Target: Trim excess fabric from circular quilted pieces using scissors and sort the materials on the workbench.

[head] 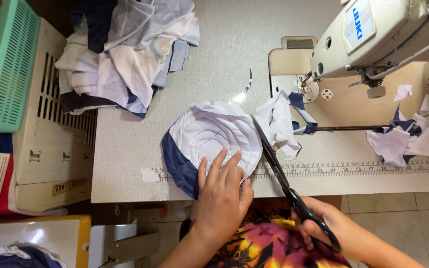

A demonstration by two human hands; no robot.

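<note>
My left hand [221, 191] is pressing flat, fingers spread, on the round quilted fabric piece [209, 141] at frame center. My right hand [319, 226] is gripping black scissors [286, 183] — blades are lying along its right edge, beside the trimmed strip [281, 121].

Beside the one sewing machine [373, 34]: one pair of scissors [286, 186], one quilted round [209, 141], two hands.

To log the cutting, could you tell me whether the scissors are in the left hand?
No, the right hand holds the scissors; the left hand lies flat on the round fabric piece.
</note>
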